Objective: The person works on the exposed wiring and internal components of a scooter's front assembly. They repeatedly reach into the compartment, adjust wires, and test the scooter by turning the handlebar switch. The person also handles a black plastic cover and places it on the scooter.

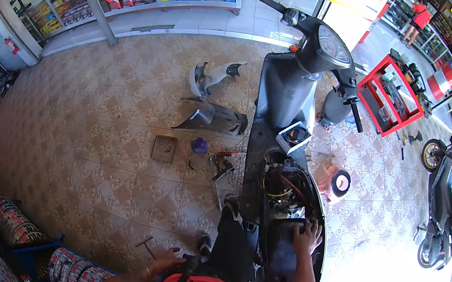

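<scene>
Before me stands a scooter with its seat off and its body panels partly stripped; its dark front panel [288,95] rises toward the handlebars. My right hand [308,237] rests with fingers spread on the edge of the black under-seat storage box [281,249]. Ahead of that box, cables and engine parts [286,190] lie exposed in the frame opening. A small open white box [293,137] with a dark round part sits on the footboard. At my waist, my left hand [165,262] has its thumb and fingers apart, beside a black strap [190,266].
Removed panels [211,119] lie on the tiled floor left of the scooter, near a square tray [164,148] and a purple container [199,146]. A T-handle wrench [146,246] lies nearer me. Right are a red tool cart [392,97] and a parked motorcycle [446,202]. Tyres [18,221] stand lower left.
</scene>
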The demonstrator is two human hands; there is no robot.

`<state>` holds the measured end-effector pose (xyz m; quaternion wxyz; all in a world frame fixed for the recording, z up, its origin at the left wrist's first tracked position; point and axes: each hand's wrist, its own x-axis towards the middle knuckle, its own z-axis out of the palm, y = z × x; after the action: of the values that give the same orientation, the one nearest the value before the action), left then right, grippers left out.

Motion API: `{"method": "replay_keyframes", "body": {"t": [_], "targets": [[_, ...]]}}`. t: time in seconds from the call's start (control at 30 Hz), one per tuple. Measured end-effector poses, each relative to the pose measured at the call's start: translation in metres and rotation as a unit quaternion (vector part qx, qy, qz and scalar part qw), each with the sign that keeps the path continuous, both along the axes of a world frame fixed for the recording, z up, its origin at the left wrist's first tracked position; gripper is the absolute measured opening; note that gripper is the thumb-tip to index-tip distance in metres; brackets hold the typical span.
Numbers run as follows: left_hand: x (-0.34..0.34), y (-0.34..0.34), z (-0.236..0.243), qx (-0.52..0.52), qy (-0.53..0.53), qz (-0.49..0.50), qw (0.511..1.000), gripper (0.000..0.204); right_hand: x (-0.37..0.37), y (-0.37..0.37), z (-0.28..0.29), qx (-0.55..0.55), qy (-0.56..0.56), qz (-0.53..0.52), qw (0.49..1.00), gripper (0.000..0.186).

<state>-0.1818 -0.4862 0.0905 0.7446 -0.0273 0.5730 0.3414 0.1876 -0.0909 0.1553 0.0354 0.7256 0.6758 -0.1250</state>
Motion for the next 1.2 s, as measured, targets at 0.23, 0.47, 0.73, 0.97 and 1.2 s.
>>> {"method": "replay_keyframes", "body": {"t": [0.23, 0.47, 0.73, 0.97, 1.2], "targets": [[0.0, -0.034, -0.022, 0.143, 0.217, -0.262, 0.929, 0.095, 0.005, -0.012, -0.004, 0.09, 0.034, -0.029, 0.995, 0.043], [0.021, -0.019, 0.041, 0.1, 0.205, -0.209, 0.951, 0.096, 0.012, -0.014, -0.005, 0.091, 0.059, -0.023, 0.994, 0.051], [0.04, -0.029, 0.011, 0.02, 0.101, -0.153, 0.983, 0.095, 0.008, -0.003, 0.007, -0.017, 0.011, -0.003, 1.0, 0.063], [0.047, -0.065, -0.029, 0.079, 0.095, -0.192, 0.974, 0.099, -0.012, 0.026, 0.009, -0.033, -0.001, 0.141, 0.989, 0.067], [0.047, -0.079, -0.035, 0.027, 0.079, -0.147, 0.986, 0.1, -0.036, 0.015, 0.012, -0.069, -0.005, 0.231, 0.97, 0.056]]}}
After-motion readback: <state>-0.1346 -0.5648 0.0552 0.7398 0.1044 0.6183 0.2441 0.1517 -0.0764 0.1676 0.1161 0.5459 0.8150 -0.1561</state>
